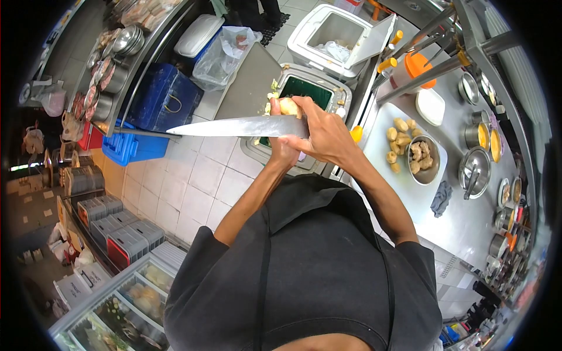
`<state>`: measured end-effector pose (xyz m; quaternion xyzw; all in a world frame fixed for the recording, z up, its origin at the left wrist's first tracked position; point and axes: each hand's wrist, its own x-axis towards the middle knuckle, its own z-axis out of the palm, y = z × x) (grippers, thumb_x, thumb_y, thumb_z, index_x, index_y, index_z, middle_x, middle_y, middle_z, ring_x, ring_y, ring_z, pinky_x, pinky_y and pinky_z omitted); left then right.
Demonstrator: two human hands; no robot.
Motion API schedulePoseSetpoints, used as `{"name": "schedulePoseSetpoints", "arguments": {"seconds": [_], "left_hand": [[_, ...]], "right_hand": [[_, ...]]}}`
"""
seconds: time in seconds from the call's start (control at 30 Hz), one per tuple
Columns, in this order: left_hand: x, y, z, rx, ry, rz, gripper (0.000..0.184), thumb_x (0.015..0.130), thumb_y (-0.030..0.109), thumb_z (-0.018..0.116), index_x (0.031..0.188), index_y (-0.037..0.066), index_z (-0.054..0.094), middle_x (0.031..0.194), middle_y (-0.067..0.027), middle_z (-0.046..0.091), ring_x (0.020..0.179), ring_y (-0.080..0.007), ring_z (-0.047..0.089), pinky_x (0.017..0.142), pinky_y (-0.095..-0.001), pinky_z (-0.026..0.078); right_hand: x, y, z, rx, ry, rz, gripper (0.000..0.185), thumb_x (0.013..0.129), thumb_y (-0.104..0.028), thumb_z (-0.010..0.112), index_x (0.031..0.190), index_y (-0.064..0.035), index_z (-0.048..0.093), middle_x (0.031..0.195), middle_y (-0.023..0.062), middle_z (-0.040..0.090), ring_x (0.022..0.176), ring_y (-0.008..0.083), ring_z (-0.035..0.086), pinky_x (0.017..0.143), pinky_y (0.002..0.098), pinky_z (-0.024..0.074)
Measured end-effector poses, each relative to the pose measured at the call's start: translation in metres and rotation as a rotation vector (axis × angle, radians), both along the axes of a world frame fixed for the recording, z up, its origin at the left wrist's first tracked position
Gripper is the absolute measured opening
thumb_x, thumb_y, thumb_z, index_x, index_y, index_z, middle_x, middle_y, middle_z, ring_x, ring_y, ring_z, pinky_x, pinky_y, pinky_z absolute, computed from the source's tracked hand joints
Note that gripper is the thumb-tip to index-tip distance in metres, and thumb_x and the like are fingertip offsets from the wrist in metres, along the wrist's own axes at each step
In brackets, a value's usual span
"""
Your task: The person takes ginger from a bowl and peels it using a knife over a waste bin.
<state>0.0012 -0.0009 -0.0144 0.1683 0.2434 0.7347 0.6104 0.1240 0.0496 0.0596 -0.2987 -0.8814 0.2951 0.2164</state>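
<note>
A large knife is held in my right hand, its long blade pointing left. Behind the blade, my left hand grips a pale, peeled piece of food, partly covered by the fingers. Both hands are close together over a bin with a dark green inside. Small scraps cling near the raised fingertips. To the right, a white cutting board carries several pale knobbly pieces and a metal bowl of brownish, ginger-like pieces.
A white open bin stands beyond the green-lined one. On the steel counter lie a grey cloth, a colander-like bowl and an orange-lidded container. Blue crates sit at the left.
</note>
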Motion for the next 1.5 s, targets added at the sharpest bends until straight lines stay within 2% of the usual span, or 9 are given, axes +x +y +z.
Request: {"name": "schedulePoseSetpoints", "arguments": {"seconds": [0.27,0.53,0.6,0.7,0.93,1.0,1.2,1.33,1.5], "left_hand": [[0.003,0.004,0.009,-0.111,0.124,0.117,0.052,0.105,0.058,0.027,0.114,0.013,0.052,0.101,-0.0028,0.056,0.097,-0.0161,0.059,0.089,-0.0345,0.05],[-0.011,0.011,0.001,0.005,0.29,0.029,0.053,0.105,0.057,0.023,0.114,0.013,0.05,0.099,-0.0035,0.055,0.097,-0.0158,0.058,0.088,-0.0343,0.05],[-0.004,0.013,0.008,-0.062,0.403,0.164,0.05,0.107,0.051,0.019,0.101,0.011,0.048,0.082,-0.0014,0.049,0.074,-0.01,0.052,0.067,-0.0269,0.047],[-0.003,0.018,0.003,-0.06,0.419,0.199,0.052,0.107,0.052,0.019,0.098,0.011,0.049,0.081,-0.001,0.049,0.072,-0.0095,0.051,0.065,-0.0261,0.046],[-0.018,0.019,-0.004,0.029,0.385,0.129,0.053,0.107,0.052,0.021,0.099,0.011,0.052,0.08,-0.0004,0.051,0.071,-0.0087,0.052,0.066,-0.0248,0.047],[-0.027,0.015,-0.01,0.046,0.461,-0.063,0.055,0.105,0.058,0.025,0.127,0.012,0.046,0.109,-0.0061,0.054,0.106,-0.018,0.058,0.095,-0.0368,0.049],[-0.004,0.006,0.009,-0.084,0.325,0.063,0.055,0.105,0.056,0.032,0.131,0.01,0.045,0.113,-0.0038,0.053,0.11,-0.0157,0.057,0.099,-0.0357,0.048],[-0.017,0.015,-0.016,-0.076,0.36,0.067,0.052,0.105,0.053,0.034,0.126,0.008,0.049,0.106,-0.0046,0.055,0.104,-0.0152,0.059,0.094,-0.0344,0.05],[-0.033,0.016,-0.022,-0.079,0.65,0.115,0.046,0.107,0.046,0.033,0.114,0.007,0.056,0.092,-0.0048,0.056,0.088,-0.014,0.06,0.08,-0.0304,0.052]], "right_hand": [[-0.001,0.008,-0.008,0.02,-0.045,0.008,0.079,0.079,-0.062,0.07,0.126,-0.0031,0.049,0.1,0.0216,0.065,0.078,0.0418,0.066,0.066,0.0464,0.0536],[-0.004,0.01,0.0,-0.054,0.028,0.077,0.084,0.079,-0.063,0.07,0.142,-0.0148,0.043,0.105,0.022,0.067,0.078,0.0397,0.067,0.066,0.0445,0.0537],[-0.005,0.012,-0.004,-0.004,0.09,0.07,0.083,0.079,-0.064,0.069,0.14,-0.013,0.046,0.098,0.0204,0.068,0.073,0.0379,0.068,0.064,0.0431,0.054],[-0.005,0.014,-0.005,0.046,0.134,0.068,0.081,0.08,-0.064,0.069,0.138,-0.0108,0.049,0.092,0.0184,0.069,0.069,0.0353,0.068,0.062,0.0411,0.0544],[-0.003,0.014,0.002,-0.081,0.049,0.093,0.079,0.08,-0.057,0.074,0.137,-0.0105,0.046,0.101,0.0194,0.068,0.071,0.0353,0.068,0.063,0.0413,0.0538],[-0.005,0.015,-0.002,-0.039,0.084,0.059,0.078,0.079,-0.056,0.074,0.136,-0.0105,0.046,0.1,0.0193,0.068,0.07,0.0349,0.068,0.062,0.0408,0.0539],[-0.009,0.016,-0.017,0.051,0.105,-0.014,0.077,0.077,-0.054,0.077,0.133,-0.0106,0.048,0.099,0.0201,0.068,0.069,0.0342,0.069,0.062,0.0397,0.0549],[-0.01,0.016,-0.012,0.018,0.089,0.006,0.076,0.077,-0.052,0.078,0.133,-0.0096,0.048,0.099,0.0203,0.068,0.072,0.0345,0.069,0.063,0.0398,0.055],[-0.009,0.016,-0.017,-0.078,0.081,0.04,0.074,0.079,-0.051,0.077,0.132,-0.0073,0.048,0.1,0.0212,0.067,0.074,0.0341,0.07,0.064,0.0401,0.0544]]}}
